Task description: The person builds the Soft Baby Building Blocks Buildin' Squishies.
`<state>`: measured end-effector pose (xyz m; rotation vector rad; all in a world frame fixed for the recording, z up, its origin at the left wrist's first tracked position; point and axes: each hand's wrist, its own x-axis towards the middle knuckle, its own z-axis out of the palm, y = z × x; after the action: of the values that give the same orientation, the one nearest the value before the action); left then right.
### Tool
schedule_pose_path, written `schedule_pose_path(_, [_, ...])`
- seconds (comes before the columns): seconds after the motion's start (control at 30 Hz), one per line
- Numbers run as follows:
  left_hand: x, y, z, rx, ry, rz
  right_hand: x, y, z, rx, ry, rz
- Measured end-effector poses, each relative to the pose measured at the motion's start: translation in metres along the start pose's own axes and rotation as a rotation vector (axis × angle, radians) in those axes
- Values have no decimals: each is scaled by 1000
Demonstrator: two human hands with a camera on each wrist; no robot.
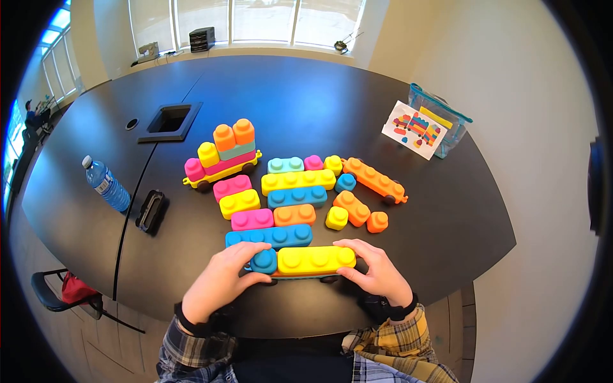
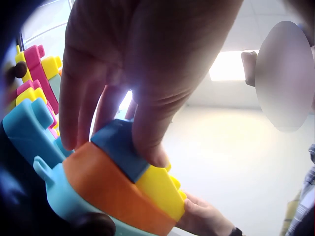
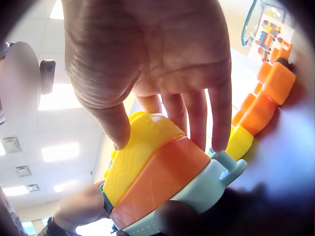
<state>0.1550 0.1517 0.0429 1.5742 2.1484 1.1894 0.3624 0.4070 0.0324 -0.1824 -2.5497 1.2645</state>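
Near the table's front edge stands a light-blue wheeled base [image 2: 69, 196] with an orange layer [image 2: 108, 187] on it. On top of that lie a small blue block [image 1: 264, 261] at the left and a long yellow block [image 1: 316, 260] at the right. My left hand [image 1: 223, 277] pinches the blue block between thumb and fingers. My right hand [image 1: 377, 274] grips the right end of the yellow block, thumb on the near side and fingers on the far side, as the right wrist view shows. The two blocks sit side by side.
Loose blocks, among them a long blue one [image 1: 268, 237], lie just beyond. Behind them are a yellow wheeled base with stacked blocks [image 1: 233, 163] and an orange wheeled base [image 1: 373, 180]. A bottle [image 1: 107, 185] and black case [image 1: 151, 211] stand left; a picture card [image 1: 414, 129] leans back right.
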Motion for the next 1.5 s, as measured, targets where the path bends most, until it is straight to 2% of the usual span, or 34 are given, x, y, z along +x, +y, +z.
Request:
schedule_pose_path(0.1, [11,-19,-20,-128,-16,-28,1,0,1,-1,4,-9])
schedule_pose_path(0.17, [24,-36,-28,66,104,4,1,1,1,-1,4,-8])
schedule_pose_path(0.23, [40,-51,-32,192,120,-33,0,0,1,-2,2,-5])
schedule_pose_path(0.33, [49,-71,-29,349,72,2,0,-1,1,3,3,5])
schedule_pose_path(0.47, [52,-81,-25,363,8,-33,0,1,1,-17,14,-15])
schedule_pose_path(0.53, [52,-82,-25,401,15,26,-1,0,2,-27,18,-23])
schedule_pose_path(0.57, [51,-81,-25,399,15,26,0,-3,1,-39,6,0])
schedule_pose_path(0.63, [50,-73,-31,217,114,-14,1,-3,2,-52,-6,21])
schedule_pose_path(0.7, [48,-58,-42,187,135,-66,2,0,7,-44,32,-35])
schedule_pose_path(0.77, [46,-43,-51,9,198,-125,5,0,8,-57,39,-33])
schedule_pose_path(0.9, [37,-13,-58,-120,136,-86,11,3,12,-79,54,-63])
schedule_pose_path(1.07, [32,5,-43,-117,-12,36,12,0,12,-56,41,-40])
schedule_pose_path(1.5, [21,1,-35,-104,-18,5,12,1,12,-42,43,-42])
